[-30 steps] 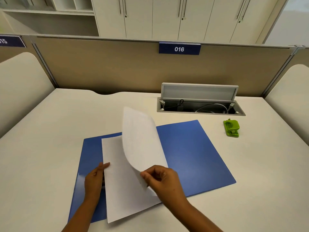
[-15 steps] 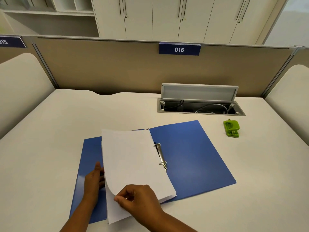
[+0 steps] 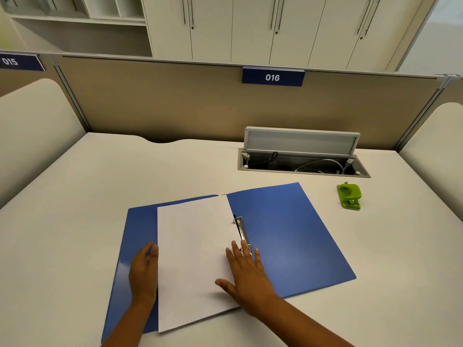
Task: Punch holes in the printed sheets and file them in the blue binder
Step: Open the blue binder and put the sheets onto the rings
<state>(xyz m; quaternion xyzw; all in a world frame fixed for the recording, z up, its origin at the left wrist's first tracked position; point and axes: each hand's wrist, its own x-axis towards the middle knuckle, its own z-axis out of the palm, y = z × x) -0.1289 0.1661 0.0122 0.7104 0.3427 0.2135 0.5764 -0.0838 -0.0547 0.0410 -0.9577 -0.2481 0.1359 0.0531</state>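
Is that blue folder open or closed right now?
Open. The blue binder lies spread flat on the desk, both covers showing, with its metal rings exposed beside the white sheets.

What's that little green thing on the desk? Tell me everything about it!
It is a small hole punch, bright lime green and plastic-looking, with small silvery metal bits at its near and far ends. It sits flat on the white desk, apart from everything: right of the open blue binder, just in front of the open cable tray. Nothing touches it; both hands are away at the binder.
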